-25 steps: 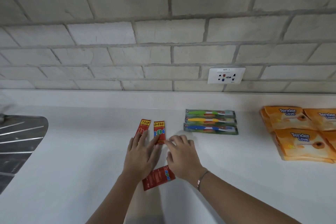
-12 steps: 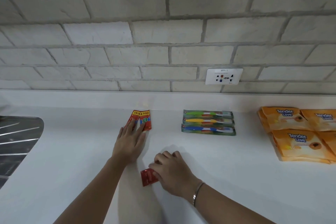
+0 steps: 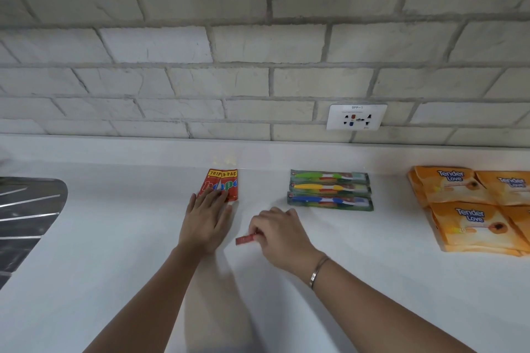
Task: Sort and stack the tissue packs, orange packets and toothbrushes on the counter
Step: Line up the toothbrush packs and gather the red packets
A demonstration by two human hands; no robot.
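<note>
left hand [image 3: 207,221] flat on stacked packets [image 3: 227,180] | right hand [image 3: 282,238] pinches loose packet [image 3: 245,239] | toothbrushes [image 3: 329,193] beside

Head view, white counter [image 3: 114,266]: both your hands are at the red-orange packets, with the other goods laid along the wall.
Your left hand [image 3: 208,218] lies flat, its straight fingers pressing on two red-orange packets [image 3: 228,182] that overlap side by side. Your right hand [image 3: 279,235], just beside it, pinches a third packet [image 3: 245,239] by one end, seen nearly edge-on. Three wrapped toothbrushes [image 3: 329,193] lie touching in a row. Tissue packs [image 3: 470,209] overlap at far right. Drainboard [image 3: 25,223] far left; wall socket [image 3: 356,116] above the toothbrushes.
</note>
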